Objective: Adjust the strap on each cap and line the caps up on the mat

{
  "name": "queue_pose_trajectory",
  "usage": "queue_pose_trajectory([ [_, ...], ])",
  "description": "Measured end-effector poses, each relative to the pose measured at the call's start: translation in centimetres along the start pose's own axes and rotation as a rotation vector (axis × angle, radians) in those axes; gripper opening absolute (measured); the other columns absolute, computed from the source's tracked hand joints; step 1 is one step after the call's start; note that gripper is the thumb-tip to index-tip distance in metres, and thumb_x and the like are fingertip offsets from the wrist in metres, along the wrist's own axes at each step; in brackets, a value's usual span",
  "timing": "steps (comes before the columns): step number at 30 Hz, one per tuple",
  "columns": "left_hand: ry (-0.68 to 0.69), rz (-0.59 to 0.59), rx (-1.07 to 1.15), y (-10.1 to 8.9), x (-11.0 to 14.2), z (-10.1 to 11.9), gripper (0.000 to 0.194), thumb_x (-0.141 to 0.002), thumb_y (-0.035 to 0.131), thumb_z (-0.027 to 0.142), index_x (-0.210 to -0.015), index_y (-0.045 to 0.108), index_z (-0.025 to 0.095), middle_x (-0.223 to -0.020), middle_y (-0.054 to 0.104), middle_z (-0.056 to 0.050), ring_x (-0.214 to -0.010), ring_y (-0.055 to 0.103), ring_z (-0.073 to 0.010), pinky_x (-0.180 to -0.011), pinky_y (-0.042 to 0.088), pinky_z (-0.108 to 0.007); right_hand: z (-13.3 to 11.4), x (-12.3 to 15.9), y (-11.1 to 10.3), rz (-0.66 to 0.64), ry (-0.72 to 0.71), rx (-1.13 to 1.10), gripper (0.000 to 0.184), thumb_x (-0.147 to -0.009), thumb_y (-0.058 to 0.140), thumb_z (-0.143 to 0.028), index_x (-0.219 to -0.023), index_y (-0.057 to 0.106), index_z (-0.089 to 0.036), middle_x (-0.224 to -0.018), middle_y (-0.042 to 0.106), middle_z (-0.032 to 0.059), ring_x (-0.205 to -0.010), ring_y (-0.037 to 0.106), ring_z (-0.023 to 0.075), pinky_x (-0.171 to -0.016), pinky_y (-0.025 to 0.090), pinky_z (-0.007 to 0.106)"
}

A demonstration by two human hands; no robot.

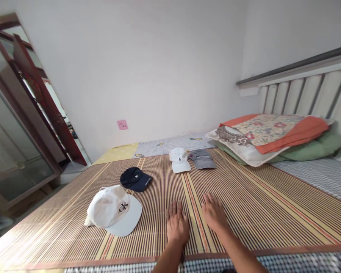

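Observation:
My left hand [176, 223] and my right hand [214, 213] lie flat, palms down, side by side on a striped bamboo mat [258, 204] that covers a bed. Neither hand holds anything. Closest to my left hand is a white cap with a black logo [113, 210]. Behind it sits a navy cap [135, 179]. Farther back lie a small white cap [180, 159] and a grey cap [201, 159], side by side.
A stack of pillows [269, 138] in orange, floral and green lies at the right by a slatted headboard [301, 91]. A wooden-framed glass door [19, 125] stands at the left. The white wall behind carries a pink note [122, 124].

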State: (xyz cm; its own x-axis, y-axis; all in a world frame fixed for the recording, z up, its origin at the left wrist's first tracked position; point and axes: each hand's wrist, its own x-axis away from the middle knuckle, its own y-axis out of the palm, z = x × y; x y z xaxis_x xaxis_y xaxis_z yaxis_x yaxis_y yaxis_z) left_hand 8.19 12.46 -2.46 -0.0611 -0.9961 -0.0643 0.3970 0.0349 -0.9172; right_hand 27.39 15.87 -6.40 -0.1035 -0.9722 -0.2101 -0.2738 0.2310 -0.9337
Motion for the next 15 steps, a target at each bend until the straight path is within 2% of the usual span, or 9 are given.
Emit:
queue_pose_trajectory([
  [6,-0.066,0.008,0.113,0.0,-0.1,0.0,0.063,-0.102,0.037,0.034,-0.164,0.04,0.021,-0.175,0.031,-0.006,-0.163,0.023,-0.0279,-0.135,0.012,-0.049,0.2,-0.2,0.8,0.007,0.045,-0.018,0.064,-0.108,0.023,-0.04,-0.164,0.039,-0.014,-0.173,0.034,0.0132,-0.16,0.028,0.0326,-0.131,0.022,0.053],
  [8,-0.102,0.037,0.224,-0.1,-0.3,0.3,0.059,-0.1,0.044,0.03,-0.159,0.048,0.021,-0.173,0.036,-0.008,-0.162,0.025,-0.0292,-0.134,0.012,-0.05,0.2,-0.3,0.9,0.01,0.046,-0.018,0.064,-0.108,0.023,-0.041,-0.165,0.039,-0.015,-0.173,0.034,0.0121,-0.16,0.028,0.0323,-0.131,0.022,0.053],
  [10,-0.176,0.123,0.526,-0.5,-0.7,0.8,0.05,-0.092,0.057,0.022,-0.141,0.064,0.019,-0.167,0.046,-0.013,-0.161,0.028,-0.032,-0.132,0.015,-0.05,0.3,-0.3,0.8,0.008,0.044,-0.015,0.064,-0.107,0.025,-0.038,-0.164,0.041,-0.013,-0.173,0.035,0.0131,-0.16,0.029,0.0329,-0.131,0.022,0.053],
  [12,-0.265,0.229,0.898,-1.1,-1.5,1.5,0.032,-0.081,0.069,0.015,-0.112,0.075,0.018,-0.151,0.062,-0.019,-0.155,0.038,-0.0367,-0.126,0.027,-0.049,0.3,-0.3,0.7,0.002,0.034,-0.012,0.063,-0.107,0.028,-0.036,-0.162,0.044,-0.011,-0.171,0.038,0.0142,-0.159,0.031,0.0335,-0.131,0.023,0.055],
  [15,-0.346,0.318,1.228,-2.5,-3.5,2.4,0.009,-0.079,0.075,0.018,-0.087,0.075,0.018,-0.114,0.075,-0.018,-0.128,0.061,-0.0373,-0.103,0.049,-0.042,0.3,-0.1,0.6,0.02,0.002,0.006,0.062,-0.106,0.028,-0.034,-0.16,0.047,-0.011,-0.17,0.041,0.0144,-0.159,0.031,0.0337,-0.131,0.022,0.056],
])
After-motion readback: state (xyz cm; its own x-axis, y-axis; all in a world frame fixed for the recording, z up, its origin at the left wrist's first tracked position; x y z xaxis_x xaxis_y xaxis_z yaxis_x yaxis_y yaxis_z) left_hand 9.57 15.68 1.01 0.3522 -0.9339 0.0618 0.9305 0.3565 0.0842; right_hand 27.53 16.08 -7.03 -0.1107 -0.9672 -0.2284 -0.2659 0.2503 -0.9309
